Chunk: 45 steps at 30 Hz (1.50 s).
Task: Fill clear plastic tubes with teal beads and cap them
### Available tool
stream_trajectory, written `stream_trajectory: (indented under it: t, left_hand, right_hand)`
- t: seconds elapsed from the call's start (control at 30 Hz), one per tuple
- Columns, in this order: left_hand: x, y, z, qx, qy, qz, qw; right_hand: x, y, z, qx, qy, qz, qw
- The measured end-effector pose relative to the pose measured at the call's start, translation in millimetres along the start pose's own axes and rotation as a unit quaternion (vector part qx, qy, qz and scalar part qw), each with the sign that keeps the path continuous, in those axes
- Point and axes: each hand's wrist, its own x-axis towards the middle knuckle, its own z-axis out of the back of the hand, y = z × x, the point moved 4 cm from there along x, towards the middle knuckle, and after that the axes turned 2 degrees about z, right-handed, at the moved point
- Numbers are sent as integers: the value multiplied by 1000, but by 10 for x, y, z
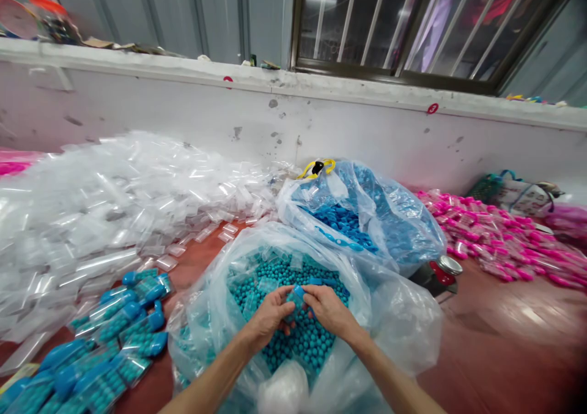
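My left hand (274, 316) and my right hand (329, 309) meet over a plastic bag (206, 261) of teal beads (316, 343). Between them is a small clear container (297, 304) with a blue cap (299, 291) on top. The left fingers close around the container's side, and the right fingers pinch near the cap. My hands partly hide the container, so how full it is cannot be made out. Several clear plastic tubes lie among the beads. Just behind, another bag (398, 218) holds dark blue pieces (342, 224).
A large heap of clear plastic tubes (137, 200) spreads across the left. Below it lie several bead-filled containers with blue caps (114, 322). Pink-capped containers (499, 236) are piled at the right. A metal-topped red and black object (443, 273) stands beside the bags, and a wall (206, 114) runs behind.
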Motion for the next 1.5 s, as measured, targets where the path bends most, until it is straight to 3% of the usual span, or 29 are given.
stream_trajectory:
  t: [0.2,0.37,0.57,0.7,0.8,0.93,1.0,1.07,1.17,1.27,1.33,1.43,1.5]
  left_hand:
    - [-50,-5,-55,-34,-70,-7,997]
    - [-113,12,-99,17,-106,-9,994]
    - [-128,44,-104,83,-191,-23,978]
    - [-196,14,-107,56,-150,-2,987]
    - [-266,-44,-111,49,-86,7,995]
    - [-306,-101,-117,100,-69,1,993]
    - [-299,-110,-135,120,-86,-9,989]
    - [-287,-109,-160,125,-106,-21,986]
    - [-281,-100,-178,102,-140,-41,984]
    - [-309,-113,-155,79,-176,-67,979]
    - [-330,-141,-162,68,-165,-85,980]
    - [-348,-193,-224,47,-121,-93,987]
    - [-355,-225,-267,48,-126,-86,987]
  right_hand:
    - [-49,81,30,-52,-22,22,998]
    - [-108,75,-9,-62,-3,72,995]
    - [-161,67,-82,-47,-16,115,992]
    - [-187,48,-4,-8,14,106,994]
    - [-140,-47,67,105,55,40,992]
    - [-41,-167,73,203,-32,-61,977]
    - [-36,-129,44,185,-95,-66,976]
    - [-71,-13,-3,144,-116,-36,982]
    - [-163,170,-117,84,-52,20,995]
    - [-246,209,-235,40,18,31,999]
    - [-272,186,-293,10,26,26,999]
    - [-282,201,-325,-42,-20,33,998]
    - [-287,261,-321,-82,-52,53,994]
